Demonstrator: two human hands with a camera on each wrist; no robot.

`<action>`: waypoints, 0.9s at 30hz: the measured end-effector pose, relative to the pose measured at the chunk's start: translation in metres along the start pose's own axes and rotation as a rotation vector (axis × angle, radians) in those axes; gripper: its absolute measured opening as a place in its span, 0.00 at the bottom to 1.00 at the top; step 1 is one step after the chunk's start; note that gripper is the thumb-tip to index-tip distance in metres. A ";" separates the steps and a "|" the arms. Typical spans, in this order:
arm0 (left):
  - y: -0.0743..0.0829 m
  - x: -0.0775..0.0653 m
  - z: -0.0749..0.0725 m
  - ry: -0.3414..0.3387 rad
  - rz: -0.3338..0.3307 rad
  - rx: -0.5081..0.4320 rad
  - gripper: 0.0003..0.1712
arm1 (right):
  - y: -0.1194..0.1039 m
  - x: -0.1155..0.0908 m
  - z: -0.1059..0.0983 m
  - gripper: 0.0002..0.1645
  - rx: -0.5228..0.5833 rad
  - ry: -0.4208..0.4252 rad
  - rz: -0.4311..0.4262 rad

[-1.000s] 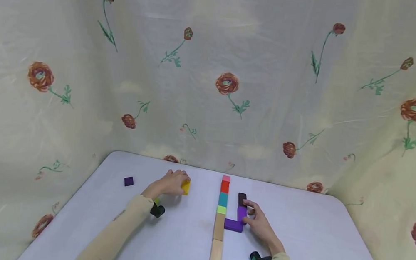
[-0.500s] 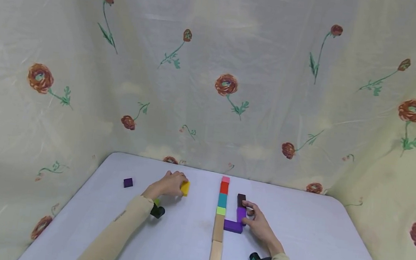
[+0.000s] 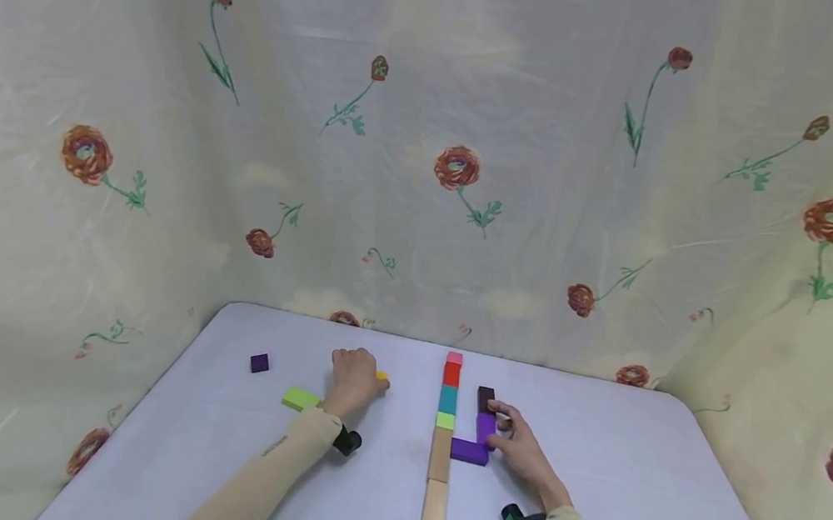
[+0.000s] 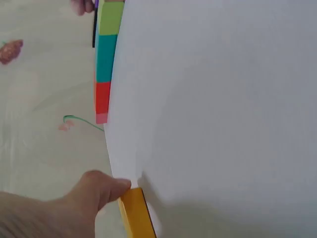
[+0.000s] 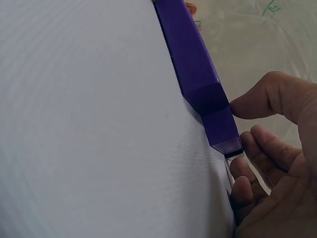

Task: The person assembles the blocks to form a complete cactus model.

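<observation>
My left hand (image 3: pixel 354 381) grips a yellow block (image 4: pixel 136 213), the thumb pressed against its end in the left wrist view. Most of that block is hidden behind the hand in the head view. Over at the right, my right hand (image 3: pixel 524 452) rests by an upright purple block (image 3: pixel 485 431), thumb touching its side and fingers loosely bent. Its index finger reaches a dark brown block (image 3: pixel 486 400) just beyond. A second purple block (image 3: pixel 469 452) lies crosswise, joining these to a straight column of blocks: pink, red, teal (image 3: pixel 447 399), light green and two wooden ones (image 3: pixel 439 455).
On the left of the white table (image 3: pixel 364 489) lie a lime green block (image 3: pixel 301 399), partly behind the left wrist, and a dark purple block (image 3: pixel 259 363). A flowered curtain (image 3: pixel 541 222) hangs behind the table's far edge.
My left hand has turned and moved slightly right with the yellow block, uncovering more of the lime green block. The right hand stays in place.
</observation>
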State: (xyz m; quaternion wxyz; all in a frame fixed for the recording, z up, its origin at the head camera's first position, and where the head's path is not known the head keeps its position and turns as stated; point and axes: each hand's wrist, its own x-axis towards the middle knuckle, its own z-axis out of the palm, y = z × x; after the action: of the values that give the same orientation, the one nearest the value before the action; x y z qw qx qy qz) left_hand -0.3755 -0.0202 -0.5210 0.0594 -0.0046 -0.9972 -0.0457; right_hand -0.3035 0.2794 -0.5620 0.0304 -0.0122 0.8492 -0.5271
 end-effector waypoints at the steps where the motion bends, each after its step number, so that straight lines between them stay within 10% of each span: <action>1: 0.003 -0.001 0.001 0.008 -0.026 0.014 0.28 | 0.000 0.000 0.000 0.37 0.000 0.000 0.000; 19: 0.004 -0.004 0.001 0.082 -0.108 -0.001 0.39 | 0.000 0.001 0.002 0.37 -0.004 0.008 -0.006; 23: -0.006 0.001 -0.007 0.124 0.016 -0.132 0.39 | 0.001 0.002 0.001 0.37 -0.011 0.005 0.005; 27: -0.023 0.009 -0.016 0.021 0.233 -0.316 0.28 | 0.001 0.001 0.000 0.37 -0.019 0.005 0.008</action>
State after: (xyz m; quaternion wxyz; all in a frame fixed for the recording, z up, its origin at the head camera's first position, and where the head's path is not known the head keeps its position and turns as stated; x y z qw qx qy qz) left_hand -0.3826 -0.0443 -0.5064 0.0733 -0.1289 -0.9696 -0.1944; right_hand -0.3049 0.2796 -0.5632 0.0306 -0.0077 0.8542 -0.5190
